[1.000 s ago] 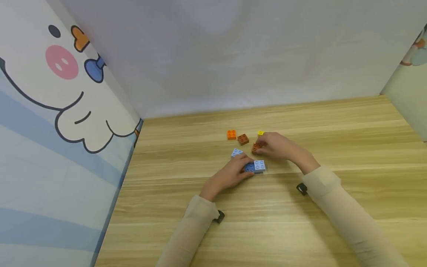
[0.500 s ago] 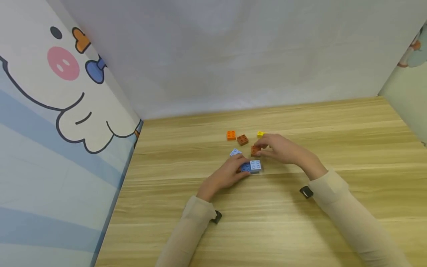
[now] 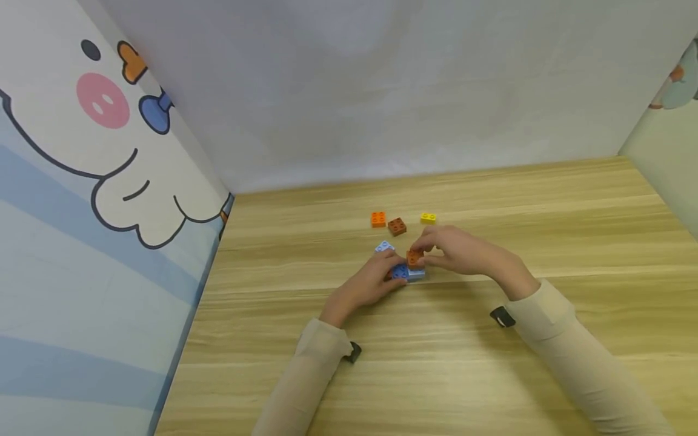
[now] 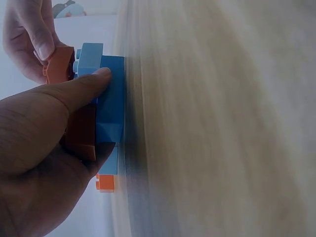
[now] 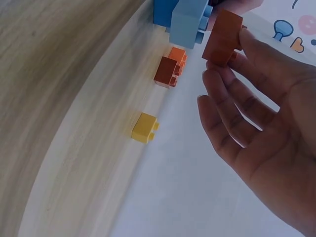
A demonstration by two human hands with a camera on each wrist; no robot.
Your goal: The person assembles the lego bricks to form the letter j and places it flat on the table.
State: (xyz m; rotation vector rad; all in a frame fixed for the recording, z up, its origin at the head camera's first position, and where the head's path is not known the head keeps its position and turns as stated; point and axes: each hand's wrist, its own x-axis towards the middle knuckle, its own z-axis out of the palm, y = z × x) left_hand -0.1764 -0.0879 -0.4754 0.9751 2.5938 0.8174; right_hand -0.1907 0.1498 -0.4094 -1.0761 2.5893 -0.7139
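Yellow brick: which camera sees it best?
The right wrist view: the yellow two-stud brick looks biggest there, with nothing covering it. The head view shows it small, from above; the left wrist view doesn't show it.

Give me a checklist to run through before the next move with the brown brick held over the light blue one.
1. Grip on the held brown brick: ok, the right hand pinches it.
2. Base steadied: ok, the left hand grips the long blue brick.
3. Light blue brick on its base: ok, it sits on the long blue brick.
4. Held brown brick pressed home: not ok, studs of the light blue brick show in the right wrist view.
5. Sockets lined up with studs: cannot tell, the underside is hidden.
6. Yellow brick out of the way: ok, it lies apart from both hands.
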